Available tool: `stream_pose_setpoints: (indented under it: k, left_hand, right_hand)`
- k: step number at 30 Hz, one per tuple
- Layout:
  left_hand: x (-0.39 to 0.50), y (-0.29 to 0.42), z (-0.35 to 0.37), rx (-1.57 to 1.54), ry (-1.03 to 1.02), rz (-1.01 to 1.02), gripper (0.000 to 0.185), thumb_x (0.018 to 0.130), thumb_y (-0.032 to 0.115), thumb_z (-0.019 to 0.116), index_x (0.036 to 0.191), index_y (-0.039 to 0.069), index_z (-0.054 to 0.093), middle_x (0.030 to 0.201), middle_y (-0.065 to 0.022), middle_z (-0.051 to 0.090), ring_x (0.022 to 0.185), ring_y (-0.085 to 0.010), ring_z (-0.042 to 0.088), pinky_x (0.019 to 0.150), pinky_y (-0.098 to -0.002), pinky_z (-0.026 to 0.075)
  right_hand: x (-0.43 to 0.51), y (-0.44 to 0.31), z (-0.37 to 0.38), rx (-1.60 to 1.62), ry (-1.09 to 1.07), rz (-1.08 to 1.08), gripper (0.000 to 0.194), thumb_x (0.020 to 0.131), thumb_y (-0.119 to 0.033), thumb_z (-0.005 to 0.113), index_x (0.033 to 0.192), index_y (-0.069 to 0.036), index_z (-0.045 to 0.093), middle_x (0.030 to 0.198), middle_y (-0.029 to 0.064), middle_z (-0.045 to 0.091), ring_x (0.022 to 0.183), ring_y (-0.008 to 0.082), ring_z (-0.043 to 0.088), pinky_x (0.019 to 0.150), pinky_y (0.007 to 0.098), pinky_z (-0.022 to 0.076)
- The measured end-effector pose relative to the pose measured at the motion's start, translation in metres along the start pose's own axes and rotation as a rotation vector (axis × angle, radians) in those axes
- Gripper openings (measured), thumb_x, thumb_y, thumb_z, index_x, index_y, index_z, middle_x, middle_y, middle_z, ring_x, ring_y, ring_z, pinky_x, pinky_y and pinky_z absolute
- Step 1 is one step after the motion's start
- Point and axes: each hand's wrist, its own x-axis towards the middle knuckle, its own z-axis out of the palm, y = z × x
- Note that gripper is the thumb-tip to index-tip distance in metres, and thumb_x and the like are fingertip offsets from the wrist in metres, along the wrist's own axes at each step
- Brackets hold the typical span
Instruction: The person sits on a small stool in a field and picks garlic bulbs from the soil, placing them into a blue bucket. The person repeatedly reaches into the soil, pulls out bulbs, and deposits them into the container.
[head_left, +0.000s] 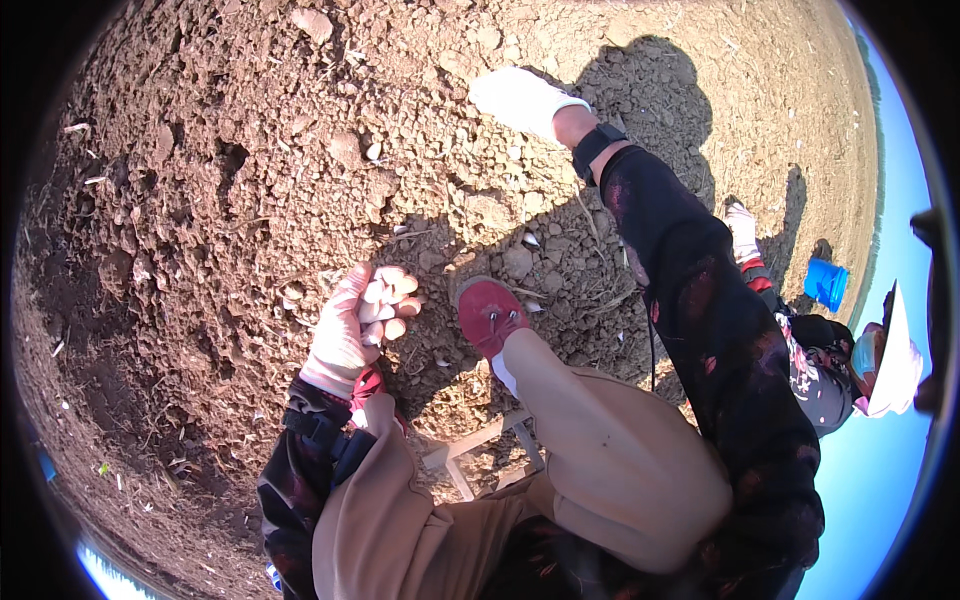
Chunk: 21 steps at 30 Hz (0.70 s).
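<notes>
My left hand (337, 337), in a pale glove, is turned up with its fingers curled around several garlic cloves (376, 304). It hovers by my left knee, over rough brown soil (247, 172). My right hand (521, 101), gloved in white and washed out by sunlight, reaches down to the ground farther ahead. Its fingertips are not distinct, so what it may hold is hidden. Between the two hands, single cloves lie on the soil, among them one clove (373, 151) at the upper left, another clove (531, 238) in shade and a third (533, 306) near my shoe.
My red shoe (491, 315) stands on the cloddy soil between my hands. Beneath my legs shows a wooden frame (480, 441), perhaps a low stool. At right, a person in a wide hat (892, 367) reaches a gloved hand (742, 231) toward the ground, near a blue bucket (826, 285).
</notes>
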Motion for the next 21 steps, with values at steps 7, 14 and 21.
stream_pose_setpoints:
  k: [7, 14, 21]
  left_hand:
    - [0.002, 0.000, -0.002, -0.121, -0.045, 0.005, 0.039, 0.100, 0.037, 0.046, 0.109, 0.002, 0.060, 0.101, -0.0150, 0.069, 0.088, -0.0293, 0.070, 0.057, -0.0296, 0.060]
    - [-0.014, -0.007, -0.005, -0.174, -0.047, 0.076, 0.043, 0.099, 0.040, 0.049, 0.114, 0.001, 0.060, 0.104, -0.0156, 0.069, 0.090, -0.0298, 0.070, 0.061, -0.0310, 0.059]
    - [-0.024, -0.004, 0.004, -0.207, 0.073, 0.156, 0.044, 0.095, 0.054, 0.049, 0.109, 0.013, 0.057, 0.077, -0.0016, 0.063, 0.047, -0.0101, 0.050, 0.039, -0.0248, 0.042]
  right_hand:
    - [-0.002, -0.007, 0.029, 0.711, 0.108, 0.518, 0.028, 0.097, -0.027, 0.047, 0.115, -0.014, 0.065, 0.103, 0.0077, 0.068, 0.084, 0.0191, 0.065, 0.072, 0.0334, 0.0527]
    - [-0.025, -0.107, -0.023, -0.116, 0.355, 0.074, 0.024, 0.093, -0.018, 0.049, 0.111, -0.012, 0.064, 0.104, 0.0068, 0.064, 0.091, 0.0240, 0.063, 0.075, 0.0395, 0.0524]
    - [-0.026, -0.245, -0.030, 0.135, 0.202, -0.433, 0.021, 0.086, -0.030, 0.052, 0.098, -0.016, 0.063, 0.095, 0.0069, 0.057, 0.089, 0.0257, 0.058, 0.076, 0.0384, 0.0484]
